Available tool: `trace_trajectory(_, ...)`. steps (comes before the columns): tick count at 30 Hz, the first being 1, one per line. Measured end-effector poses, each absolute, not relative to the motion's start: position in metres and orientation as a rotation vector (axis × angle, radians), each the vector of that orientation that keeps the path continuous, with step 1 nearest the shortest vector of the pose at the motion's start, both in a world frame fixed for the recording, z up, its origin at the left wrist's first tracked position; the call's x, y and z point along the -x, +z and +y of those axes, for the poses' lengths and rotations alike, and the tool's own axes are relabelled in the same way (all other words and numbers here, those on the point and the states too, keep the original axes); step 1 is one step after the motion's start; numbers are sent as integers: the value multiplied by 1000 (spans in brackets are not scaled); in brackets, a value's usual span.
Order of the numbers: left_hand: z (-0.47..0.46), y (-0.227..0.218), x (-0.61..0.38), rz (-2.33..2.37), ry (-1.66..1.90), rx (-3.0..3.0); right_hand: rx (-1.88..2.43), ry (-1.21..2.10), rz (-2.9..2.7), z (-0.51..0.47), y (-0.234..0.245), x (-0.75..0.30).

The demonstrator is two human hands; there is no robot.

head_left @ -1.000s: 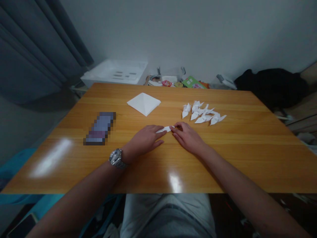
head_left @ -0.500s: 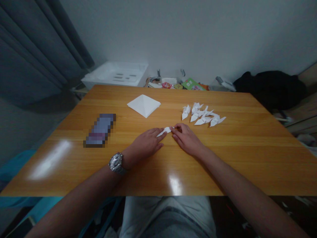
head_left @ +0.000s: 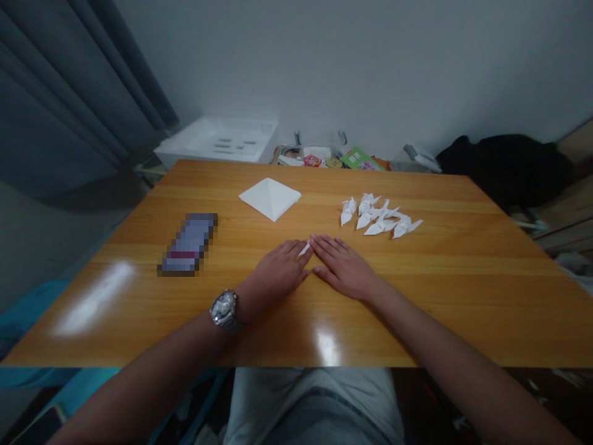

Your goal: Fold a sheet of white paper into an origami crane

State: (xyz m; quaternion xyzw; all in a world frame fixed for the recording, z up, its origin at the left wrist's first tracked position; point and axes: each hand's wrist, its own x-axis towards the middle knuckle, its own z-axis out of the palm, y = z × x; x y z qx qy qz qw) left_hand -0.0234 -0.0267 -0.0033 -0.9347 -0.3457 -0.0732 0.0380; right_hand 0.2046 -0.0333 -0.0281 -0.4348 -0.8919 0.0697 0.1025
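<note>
One small folded piece of white paper (head_left: 304, 249) lies on the surface (head_left: 417, 296), nearer the person than the stack of white square sheets (head_left: 270, 198) and slightly to its right. Only a thin creased tip shows; the rest is hidden under fingers. Left hand (head_left: 278, 272) and right hand (head_left: 343, 269) both lie flat, palms down, fingers stretched and close together, gripping nothing. Their fingertips meet over the piece. Probably this flat press pins the paper to the hard top and keeps its folds sharp.

Surface: glossy orange-brown wood grain with glare patches. Stack: thin, crisp, matte, raised to a low peak in the middle.

Right of the stack is a cluster of small pointed white folded pieces (head_left: 377, 217), kept apart from the blank sheets and away from both hands. Left of the stack and nearer is a pixelated dark oblong (head_left: 188, 243). A shiny metal wristwatch (head_left: 225, 311) sits on the left wrist, well nearer than the stack. Beyond the stack, off the surface, is a white plastic tray (head_left: 217, 139).
</note>
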Motion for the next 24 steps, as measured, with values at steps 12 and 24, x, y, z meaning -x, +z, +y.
trace_trajectory(12,-24,-8,30,-1046,-184,2877,1347,273,-2615,-32,-27,-203)
trace_trajectory(24,-17,0,32,-1041,-267,2919,1518,222,-2510,-31,-26,-210)
